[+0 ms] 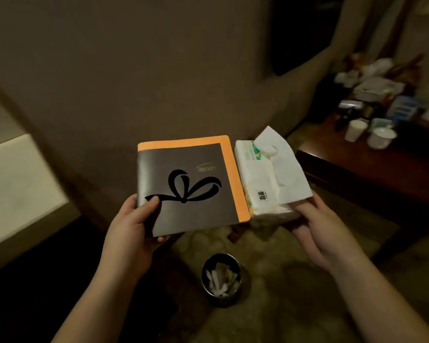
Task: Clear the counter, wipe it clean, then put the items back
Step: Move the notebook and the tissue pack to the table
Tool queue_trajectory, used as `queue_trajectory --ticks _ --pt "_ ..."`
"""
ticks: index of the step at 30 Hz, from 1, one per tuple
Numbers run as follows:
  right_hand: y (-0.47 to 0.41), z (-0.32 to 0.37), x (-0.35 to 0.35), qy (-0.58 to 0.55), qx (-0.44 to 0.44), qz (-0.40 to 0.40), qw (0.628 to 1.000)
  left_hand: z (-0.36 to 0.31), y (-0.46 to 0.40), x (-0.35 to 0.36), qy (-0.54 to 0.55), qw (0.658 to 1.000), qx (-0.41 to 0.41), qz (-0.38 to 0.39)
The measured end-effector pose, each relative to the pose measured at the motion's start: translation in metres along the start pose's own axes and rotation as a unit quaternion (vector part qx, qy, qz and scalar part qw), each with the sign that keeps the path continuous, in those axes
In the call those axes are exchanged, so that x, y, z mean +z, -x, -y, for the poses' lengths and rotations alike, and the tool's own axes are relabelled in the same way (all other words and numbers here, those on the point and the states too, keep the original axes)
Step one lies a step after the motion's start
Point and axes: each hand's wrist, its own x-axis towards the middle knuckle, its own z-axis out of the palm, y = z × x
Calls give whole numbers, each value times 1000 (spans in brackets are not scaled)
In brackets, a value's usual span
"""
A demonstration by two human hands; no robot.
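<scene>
While gripped above waste bin (221, 278): booklet (188, 184) in left hand (134, 226), tissue pack (265, 179) in right hand (317, 226); cluttered table (357, 164) right of bin.

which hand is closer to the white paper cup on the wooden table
Right. The right hand, holding the tissue pack, is below and left of the paper cup. The left hand, holding the booklet, is much farther left.

Dim room, cluttered wooden table (352, 167)
</scene>
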Motion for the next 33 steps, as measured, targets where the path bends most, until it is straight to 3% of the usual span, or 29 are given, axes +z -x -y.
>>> queue_trajectory --ticks 9,19,24,33 --pt "28 55 -168 -51 -70 -134 987 66 -3 185 -45 987 -68 138" --pt "30 73 -290 -66 -139 -253 955 125 -20 334 -104 953 -109 264" --pt "-2 86 -338 -34 -134 -315 939 148 -47 406 -117 936 -137 303" --pt "-118 119 -436 -97 -107 -354 924 208 -148 550 -153 907 -187 344"
